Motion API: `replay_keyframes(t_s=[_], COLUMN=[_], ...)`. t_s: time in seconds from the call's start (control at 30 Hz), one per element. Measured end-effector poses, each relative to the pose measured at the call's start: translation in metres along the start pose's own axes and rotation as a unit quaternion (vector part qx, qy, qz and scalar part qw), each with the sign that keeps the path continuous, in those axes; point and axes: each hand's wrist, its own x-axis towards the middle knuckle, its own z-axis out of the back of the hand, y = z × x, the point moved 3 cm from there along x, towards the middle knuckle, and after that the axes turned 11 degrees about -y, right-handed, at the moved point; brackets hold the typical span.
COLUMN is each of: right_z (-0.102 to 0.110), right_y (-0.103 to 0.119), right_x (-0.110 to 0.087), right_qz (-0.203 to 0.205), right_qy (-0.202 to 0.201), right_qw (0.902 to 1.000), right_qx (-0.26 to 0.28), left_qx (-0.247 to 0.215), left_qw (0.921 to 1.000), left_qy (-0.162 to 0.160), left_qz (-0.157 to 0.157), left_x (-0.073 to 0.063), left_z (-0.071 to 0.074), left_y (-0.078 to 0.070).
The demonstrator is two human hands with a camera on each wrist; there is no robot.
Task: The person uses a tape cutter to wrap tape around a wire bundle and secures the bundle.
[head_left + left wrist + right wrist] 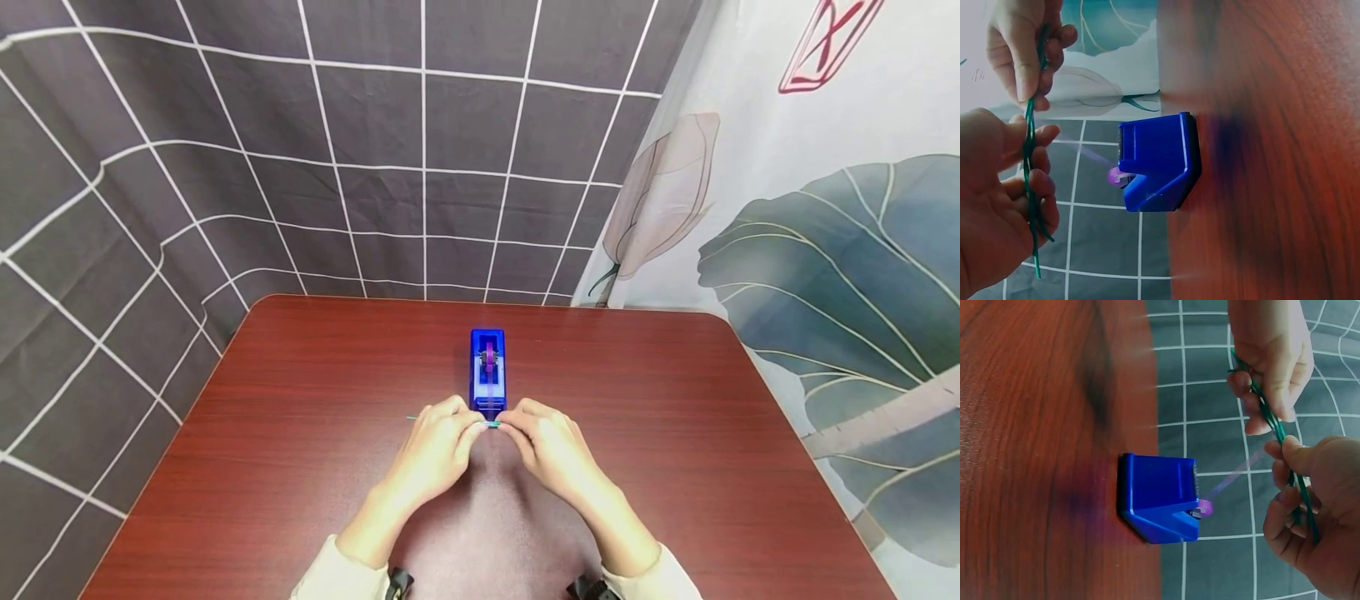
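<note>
Both hands hold a thin bundle of green strands point(1030, 150) stretched between them, in front of a blue tape dispenser point(488, 375). My left hand point(441, 443) pinches the bundle between thumb and fingers, with loose ends sticking out past it. Close beside it, my right hand point(551, 442) pinches the other part, the fingertips of both hands nearly meeting. From the purple tape roll point(1205, 508) a faint see-through strip of tape point(1235, 475) runs out to the bundle at the fingertips. Its far end is hidden by the fingers.
The dispenser stands on a reddish-brown wooden table point(315, 375). Behind the table hangs a grey curtain point(375, 200) with white grid lines. A white curtain point(757, 167) with leaf and flower prints hangs at the right.
</note>
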Motion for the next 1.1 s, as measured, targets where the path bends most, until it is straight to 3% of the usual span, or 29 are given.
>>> replay_keyframes(t_s=[0.23, 0.43, 0.8, 1.1], right_z=[-0.0035, -0.0033, -0.0004, -0.0023], right_y=[-0.0025, -0.0054, -0.0084, -0.0098], right_x=[-0.0035, -0.0048, -0.0035, -0.0029], right_qz=[0.011, 0.025, 0.02, -0.03], right_qy=[-0.014, -0.031, -0.031, 0.003], right_qw=[0.9997, 0.999, 0.9986, 0.9988], right_qx=[0.019, 0.021, 0.038, 0.04], left_qx=[0.052, 0.041, 0.022, 0.034], left_qw=[0.998, 0.9981, 0.9994, 0.9983], left_qy=[0.035, 0.046, -0.008, -0.034], left_qz=[-0.01, -0.005, -0.025, -0.033], left_x=[0.0029, 0.0047, 0.0041, 0.0014], left_z=[0.0044, 0.0049, 0.0037, 0.003], left_y=[0.0014, 0.0058, 0.0065, 0.0062])
